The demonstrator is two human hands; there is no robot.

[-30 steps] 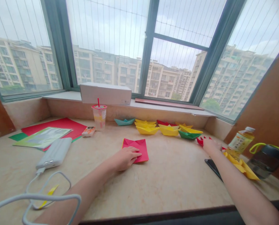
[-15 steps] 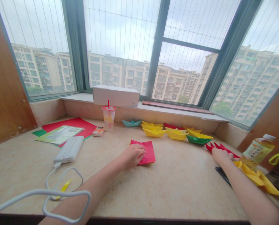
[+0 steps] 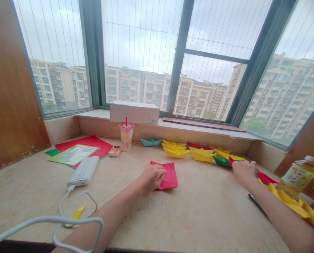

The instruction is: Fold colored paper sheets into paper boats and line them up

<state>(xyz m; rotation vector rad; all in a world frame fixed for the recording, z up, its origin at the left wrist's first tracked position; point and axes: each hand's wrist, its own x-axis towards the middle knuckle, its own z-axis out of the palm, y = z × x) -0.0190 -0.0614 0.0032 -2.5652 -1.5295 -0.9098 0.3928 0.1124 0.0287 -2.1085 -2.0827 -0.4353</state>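
Observation:
My left hand rests on a folded red paper, its fingers curled over the left part; a little yellow shows along the lower edge. At the right, my right hand is closed on a red paper boat, whose tip sticks out left of the fingers; the grip itself is partly hidden. More red paper shows beyond the wrist. Just behind the fingers sit a green paper boat and several yellow paper boats. Yellow folded paper lies beside my right forearm.
A drink cup, a small orange-white packet and coloured paper sheets stand at back left. A white power bank trails a cable. A bottle stands right, a dark pen-like object near my forearm. A light-blue boat sits behind.
My right hand has shifted slightly left and up, and a red tip now shows left of its fingers. My left hand stays on the folded red paper. The view has shifted a little.

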